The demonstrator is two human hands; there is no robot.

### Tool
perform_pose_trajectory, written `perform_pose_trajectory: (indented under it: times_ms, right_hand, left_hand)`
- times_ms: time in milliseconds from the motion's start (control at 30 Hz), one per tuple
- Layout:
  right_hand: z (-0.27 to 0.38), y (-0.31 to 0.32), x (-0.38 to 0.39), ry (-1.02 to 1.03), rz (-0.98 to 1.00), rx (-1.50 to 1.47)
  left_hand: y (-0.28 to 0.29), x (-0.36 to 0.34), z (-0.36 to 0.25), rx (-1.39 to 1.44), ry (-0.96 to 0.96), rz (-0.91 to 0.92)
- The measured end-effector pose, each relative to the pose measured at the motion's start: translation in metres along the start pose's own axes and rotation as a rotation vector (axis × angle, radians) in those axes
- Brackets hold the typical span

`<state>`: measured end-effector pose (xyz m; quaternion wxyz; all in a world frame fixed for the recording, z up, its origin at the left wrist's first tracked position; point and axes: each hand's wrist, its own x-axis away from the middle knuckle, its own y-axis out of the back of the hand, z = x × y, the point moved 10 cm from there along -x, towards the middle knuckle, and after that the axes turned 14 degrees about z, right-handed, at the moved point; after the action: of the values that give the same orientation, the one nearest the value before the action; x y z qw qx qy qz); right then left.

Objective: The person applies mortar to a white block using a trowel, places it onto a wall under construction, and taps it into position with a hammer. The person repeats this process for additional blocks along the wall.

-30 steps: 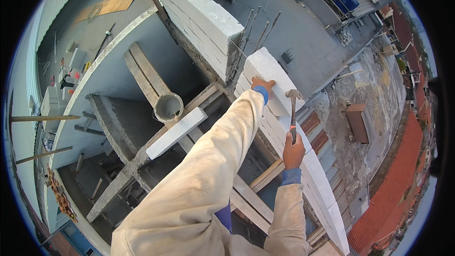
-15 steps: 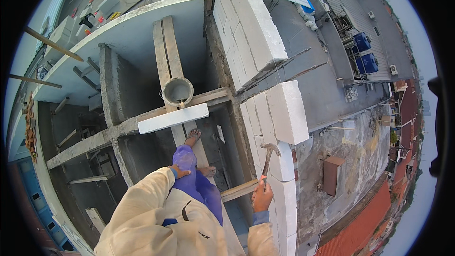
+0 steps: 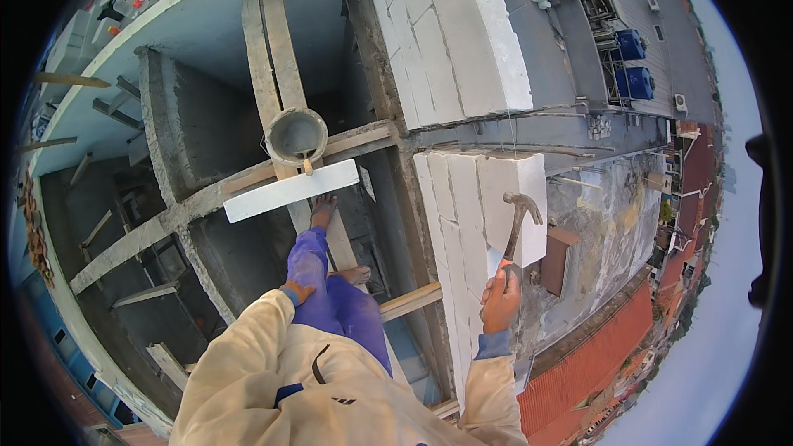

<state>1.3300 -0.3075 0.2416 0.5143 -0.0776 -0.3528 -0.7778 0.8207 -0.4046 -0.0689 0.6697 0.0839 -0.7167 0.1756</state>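
My right hand (image 3: 500, 301) is closed around the handle of a claw hammer (image 3: 516, 231). The hammer's metal head points away from me, over the top block at the end of the near white block wall (image 3: 458, 215); I cannot tell whether it touches. My left hand (image 3: 298, 291) lies on my purple-trousered thigh, fingers resting on the cloth and holding nothing. Ahead of my bare feet, a long white block (image 3: 291, 191) lies across the planks. Just beyond it stands a round bucket (image 3: 296, 137) of grey mix, with a wooden-handled tool at its rim.
I am on narrow planks (image 3: 277, 58) above deep open bays divided by concrete beams (image 3: 206, 215). Another white block wall (image 3: 450, 33) rises past a gap, with thin rods sticking out. A string line runs along the wall. Rooftops and blue tanks (image 3: 634, 83) lie beyond to the right.
My right hand has moved forward and to the right with the hammer, along the wall top. My view has shifted slightly. My left hand stays on my thigh.
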Motion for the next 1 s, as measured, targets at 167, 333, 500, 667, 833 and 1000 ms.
perform_pose_trajectory:
  times_ms: [167,333,500,667,833,1000]
  right_hand:
    - [0.02,0.028,-0.031,-0.062,-0.142,-0.016]
    - [0.038,0.074,-0.036,0.022,-0.274,0.283]
    - [0.027,0.093,-0.032,-0.086,-0.167,0.568]
    - [0.032,0.112,-0.016,-0.092,-0.128,0.705]
    - [0.044,0.114,-0.011,0.004,-0.244,0.651]
    - [0.036,0.11,-0.026,-0.144,-0.047,0.751]
  left_hand:
    - [0.056,0.062,-0.193,-0.016,-0.486,-0.205]
    - [0.073,0.125,-0.475,0.359,-0.954,-0.197]
    - [0.075,0.135,-0.591,0.687,-0.734,-0.111]
    - [0.072,0.14,-0.598,0.682,-0.689,-0.116]
    - [0.074,0.143,-0.597,0.684,-0.684,-0.149]
    - [0.077,0.145,-0.599,0.677,-0.659,-0.164]
